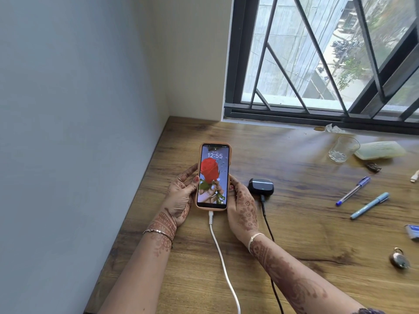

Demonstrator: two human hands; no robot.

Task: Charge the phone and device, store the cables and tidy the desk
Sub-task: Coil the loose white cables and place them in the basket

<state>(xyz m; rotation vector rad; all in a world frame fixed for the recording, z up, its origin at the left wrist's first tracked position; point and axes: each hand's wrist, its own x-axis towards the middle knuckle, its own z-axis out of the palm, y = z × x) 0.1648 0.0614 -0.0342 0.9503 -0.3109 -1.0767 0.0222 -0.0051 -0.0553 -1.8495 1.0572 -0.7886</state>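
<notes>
A phone (pixel 213 177) in an orange case has its screen lit, showing 12:55 and a red rose. My left hand (pixel 181 196) grips its left edge and my right hand (pixel 242 207) grips its right edge, just above the wooden desk (pixel 306 234). A white cable (pixel 223 266) is plugged into the phone's bottom and runs toward me. To the right, a small black device (pixel 260 186) lies on the desk with a black cable (pixel 271 234) plugged into it.
On the right of the desk lie two blue pens (pixel 352 191) (pixel 369 205), a glass (pixel 343 148), a pale pouch (pixel 379 150), a padlock (pixel 399 258), a white connector end (pixel 414 176) and a blue packet (pixel 413 231). A wall stands on the left; a barred window is behind.
</notes>
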